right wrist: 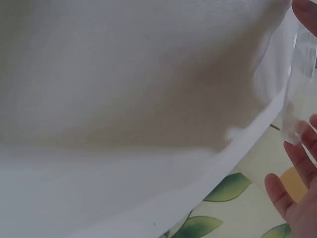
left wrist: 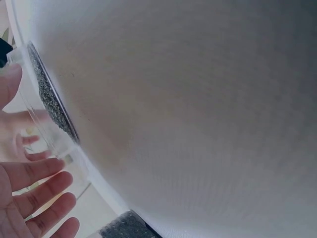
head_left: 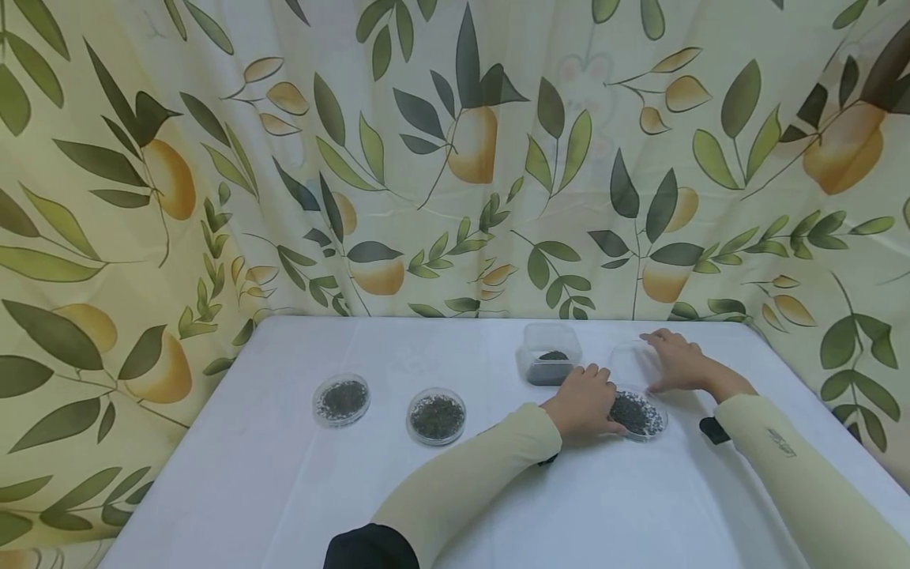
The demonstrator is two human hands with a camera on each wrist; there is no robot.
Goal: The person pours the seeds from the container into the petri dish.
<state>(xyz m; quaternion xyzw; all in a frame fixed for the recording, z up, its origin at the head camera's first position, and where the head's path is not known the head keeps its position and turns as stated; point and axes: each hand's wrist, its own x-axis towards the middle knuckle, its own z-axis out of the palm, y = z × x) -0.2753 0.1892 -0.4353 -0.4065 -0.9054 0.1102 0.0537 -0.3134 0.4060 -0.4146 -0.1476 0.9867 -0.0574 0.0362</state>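
My left hand (head_left: 583, 401) is at the left side of a clear round petri dish (head_left: 643, 416) on the table. Its thumb and fingers span the rim; dark grey granules with white specks fill the dish. In the left wrist view, the dish (left wrist: 52, 94) appears edge-on between thumb and forefinger, the other fingers spread loosely. My right hand (head_left: 678, 365) holds a clear round lid (head_left: 629, 362) by its edge, just behind the dish. The right wrist view has this transparent lid (right wrist: 299, 84) between the thumb and fingertips of the right hand (right wrist: 302, 198).
Two more petri dishes with dark granules, a left one (head_left: 342, 401) and a middle one (head_left: 437, 416), stand on the white-covered table (head_left: 235, 490). Behind my left hand is a clear square tub (head_left: 550, 356) with dark granules. A leaf-and-fruit patterned curtain (head_left: 441, 261) hangs behind the table.
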